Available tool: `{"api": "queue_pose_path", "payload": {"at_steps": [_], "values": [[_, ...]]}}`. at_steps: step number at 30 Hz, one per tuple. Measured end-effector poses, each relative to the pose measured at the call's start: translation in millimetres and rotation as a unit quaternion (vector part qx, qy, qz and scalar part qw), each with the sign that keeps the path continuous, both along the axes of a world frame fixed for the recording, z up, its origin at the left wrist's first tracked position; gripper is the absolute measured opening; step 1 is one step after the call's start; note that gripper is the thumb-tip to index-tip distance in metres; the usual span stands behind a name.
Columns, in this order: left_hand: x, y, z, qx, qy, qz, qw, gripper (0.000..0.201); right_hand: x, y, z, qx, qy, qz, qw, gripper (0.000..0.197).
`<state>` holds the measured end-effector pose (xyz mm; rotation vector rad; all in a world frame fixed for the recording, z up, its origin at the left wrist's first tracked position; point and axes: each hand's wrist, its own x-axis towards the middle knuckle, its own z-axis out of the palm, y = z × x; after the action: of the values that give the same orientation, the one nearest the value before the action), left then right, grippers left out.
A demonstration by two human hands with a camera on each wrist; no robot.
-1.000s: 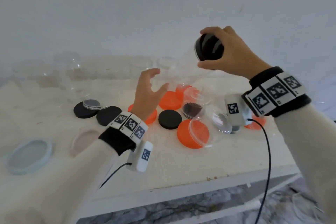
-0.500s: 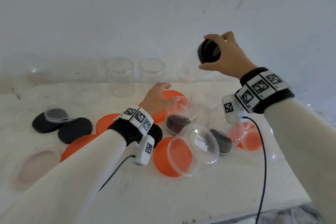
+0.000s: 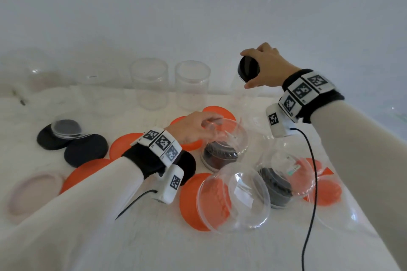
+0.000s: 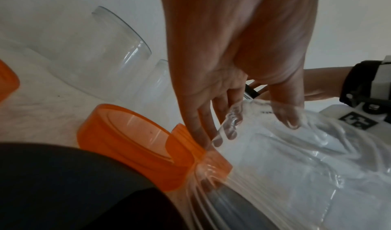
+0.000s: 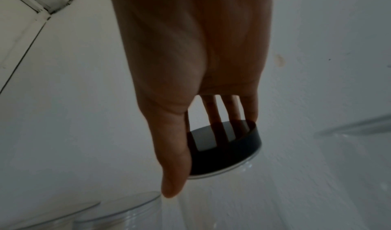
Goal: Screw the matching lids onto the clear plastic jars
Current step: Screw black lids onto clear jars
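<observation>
Lowered left hand (image 3: 193,127) now grips clear upturned black-lidded jar (image 3: 222,145).

Plain white wall (image 3: 198,6), marked; white table (image 3: 198,248) against it.

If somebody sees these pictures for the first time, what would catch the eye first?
Probably the right hand, raised at the back right, gripping a round black lid that sits on a clear plastic jar. Next come the flat orange lids scattered on the white table, where the left hand touches a clear overturned jar.
</observation>
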<state>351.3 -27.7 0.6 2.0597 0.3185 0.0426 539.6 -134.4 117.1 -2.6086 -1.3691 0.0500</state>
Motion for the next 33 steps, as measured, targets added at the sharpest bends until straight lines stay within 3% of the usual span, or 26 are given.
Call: {"api": "queue_pose_path", "payload": {"at_steps": [5,12,19,29,33], "values": [[-0.5,-0.3,-2.2,-0.017,-0.01,0.009,1.0,0.06,13.0,9.5,-3.1,-0.016,0.009,-0.013,1.0,0.086],[-1.1,1.2,-4.1,-0.009,-0.004,0.001,1.0,0.068,24.2,21.0,-2.8,-0.07,-0.023,-0.013,0.997,0.074],[-2.2,-0.2,-1.6,-0.002,-0.001,-0.002,1.0,0.06,28.5,27.2,-2.0,-0.051,-0.024,0.001,0.998,0.064],[-3.0,-1.2,-2.8,-0.009,-0.004,0.003,1.0,0.061,28.3,32.0,-2.7,-0.086,-0.046,0.005,0.995,0.063],[-4.9,-3.2,-1.5,-0.015,-0.009,-0.001,1.0,0.071,21.4,28.2,1.6,-0.083,-0.041,0.008,0.996,0.062]]}}
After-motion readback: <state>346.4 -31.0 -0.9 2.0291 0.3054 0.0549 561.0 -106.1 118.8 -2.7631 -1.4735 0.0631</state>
